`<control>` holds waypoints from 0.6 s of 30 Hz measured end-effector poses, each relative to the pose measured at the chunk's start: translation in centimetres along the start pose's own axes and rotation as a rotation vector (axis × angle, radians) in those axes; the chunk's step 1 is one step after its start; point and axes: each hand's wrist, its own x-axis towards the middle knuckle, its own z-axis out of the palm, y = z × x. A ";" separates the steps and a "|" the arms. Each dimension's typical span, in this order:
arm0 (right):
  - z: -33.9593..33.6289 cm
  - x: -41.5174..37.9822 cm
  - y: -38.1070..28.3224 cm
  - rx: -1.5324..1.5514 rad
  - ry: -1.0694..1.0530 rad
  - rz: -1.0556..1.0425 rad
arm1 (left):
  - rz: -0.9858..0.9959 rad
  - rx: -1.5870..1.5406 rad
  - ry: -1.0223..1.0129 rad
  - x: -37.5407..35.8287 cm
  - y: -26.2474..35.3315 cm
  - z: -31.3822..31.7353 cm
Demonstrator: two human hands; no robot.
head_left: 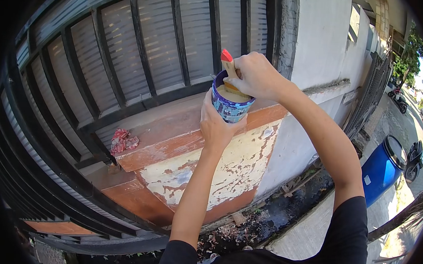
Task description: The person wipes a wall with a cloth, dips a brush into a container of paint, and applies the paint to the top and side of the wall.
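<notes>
A small blue paint can [231, 109], smeared on its outside, is held in my left hand [217, 120], whose fingers wrap round its lower side. Pale cream paint [230, 94] shows inside the can. My right hand [256, 76] is closed on a paintbrush [228, 66] with a wooden handle and a red tip. The brush's lower end is inside the can, near the rim, and my fingers partly hide it. Just below the can runs a reddish-brown wall ledge [172, 149].
Beneath the ledge is a wall panel [209, 179] with peeling cream paint. A crumpled red-and-white rag [123, 141] lies on the ledge's left end. Black metal bars [176, 34] stand behind it. A wet gutter [284, 212] runs along the wall's foot. A blue drum [384, 169] stands right.
</notes>
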 end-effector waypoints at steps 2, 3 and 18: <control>0.0 0.0 0.0 -0.005 -0.010 0.004 | 0.016 0.006 0.009 0.0 0.0 0.0; 0.0 0.0 -0.1 -0.007 -0.016 0.004 | 0.017 0.005 0.008 0.1 0.0 0.0; 0.2 -1.3 1.0 0.048 0.130 -0.163 | -0.057 0.015 -0.018 0.3 0.1 0.0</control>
